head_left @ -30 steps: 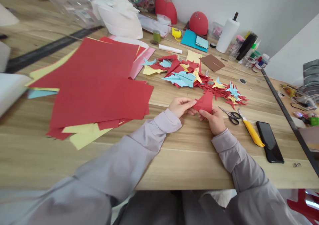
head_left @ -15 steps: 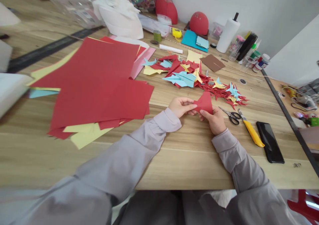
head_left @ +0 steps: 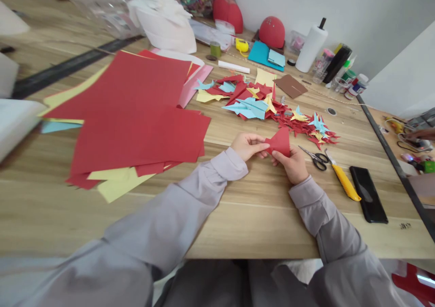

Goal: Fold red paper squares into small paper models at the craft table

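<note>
A small piece of folded red paper (head_left: 281,141) is held between my two hands above the wooden table (head_left: 258,227). My left hand (head_left: 247,146) pinches its left corner, thumb on top. At the lower right edge, my right hand (head_left: 291,163) grips it with the thumb across the front; the fingers behind the paper are partly hidden. Just beyond lies a heap of folded red, yellow and blue paper shapes, among them a light blue paper plane (head_left: 249,108). Black-handled scissors (head_left: 318,161) rest to the right of my right hand.
A stack of red paper sheets (head_left: 136,116) with yellow ones beneath covers the left side. At right lie a yellow utility knife (head_left: 345,182) and a black phone (head_left: 369,193). A white roll (head_left: 311,48) and bottles stand at the back. Another person's hand (head_left: 421,134) shows at the far right.
The folded red paper's upper part has tilted slightly between my fingers; both hands keep nearly the same place. Another person's hand has come into view at the far right edge.
</note>
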{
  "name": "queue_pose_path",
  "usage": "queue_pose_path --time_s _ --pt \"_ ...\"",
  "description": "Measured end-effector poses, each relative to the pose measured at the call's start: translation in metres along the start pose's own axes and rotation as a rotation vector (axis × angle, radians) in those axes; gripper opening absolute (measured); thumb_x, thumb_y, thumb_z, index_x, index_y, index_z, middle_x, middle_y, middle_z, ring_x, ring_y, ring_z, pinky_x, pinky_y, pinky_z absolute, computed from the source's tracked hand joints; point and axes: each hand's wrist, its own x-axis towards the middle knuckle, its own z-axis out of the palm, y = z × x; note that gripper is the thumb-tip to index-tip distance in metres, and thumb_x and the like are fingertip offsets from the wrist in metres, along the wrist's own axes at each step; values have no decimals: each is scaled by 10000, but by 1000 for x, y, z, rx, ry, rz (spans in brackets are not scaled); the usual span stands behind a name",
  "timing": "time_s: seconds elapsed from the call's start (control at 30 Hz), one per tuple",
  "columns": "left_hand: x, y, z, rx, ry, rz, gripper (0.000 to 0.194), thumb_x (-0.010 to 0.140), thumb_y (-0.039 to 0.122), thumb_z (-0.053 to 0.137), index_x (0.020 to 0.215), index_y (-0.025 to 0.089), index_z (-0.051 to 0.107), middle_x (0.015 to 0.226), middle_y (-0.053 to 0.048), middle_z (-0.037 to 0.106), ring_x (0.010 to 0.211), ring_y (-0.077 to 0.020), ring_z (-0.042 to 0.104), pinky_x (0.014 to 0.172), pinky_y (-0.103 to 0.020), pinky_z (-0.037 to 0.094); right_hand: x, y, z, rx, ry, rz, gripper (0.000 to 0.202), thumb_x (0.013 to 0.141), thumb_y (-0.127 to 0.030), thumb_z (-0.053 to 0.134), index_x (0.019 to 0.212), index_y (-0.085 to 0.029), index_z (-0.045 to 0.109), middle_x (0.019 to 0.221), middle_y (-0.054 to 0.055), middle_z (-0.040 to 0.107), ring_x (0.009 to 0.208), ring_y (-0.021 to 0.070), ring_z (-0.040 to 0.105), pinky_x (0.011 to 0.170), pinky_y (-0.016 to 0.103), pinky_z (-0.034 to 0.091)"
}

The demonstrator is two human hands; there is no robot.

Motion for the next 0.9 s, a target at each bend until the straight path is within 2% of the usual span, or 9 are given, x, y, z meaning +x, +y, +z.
queue_pose_path --time_s 0.23,0.47,0.73,0.9 --pt "-2 3 1 37 -47 3 343 486 306 863 667 111 648 485 -10 652 429 -114 603 455 -215 510 0 -1 0 1 1 27 274 611 -379 769 731 -159 661 526 -6 647 444 117 563 457 245 481" --pt "0 1 -1 55 -101 -48 281 589 315 822 643 96 654 495 -37 653 435 -124 615 450 -214 518 1 0 1 -6 10 -12 248 613 -391 767 674 -171 669 519 -11 639 445 122 556 459 257 480" --pt "-2 3 1 -46 -26 -73 413 459 228 878 776 59 675 587 -67 701 496 -149 651 510 -252 546 -1 -1 1 -186 121 -143 189 645 -347 736 707 -183 668 562 -13 634 502 133 544 512 270 465" --pt "-2 3 -1 -81 -22 -71 397 442 198 886 729 64 649 548 -60 685 491 -162 659 502 -248 551 3 3 -3 -162 139 -174 228 621 -353 761 737 -178 672 652 -8 650 574 132 545 576 266 459"
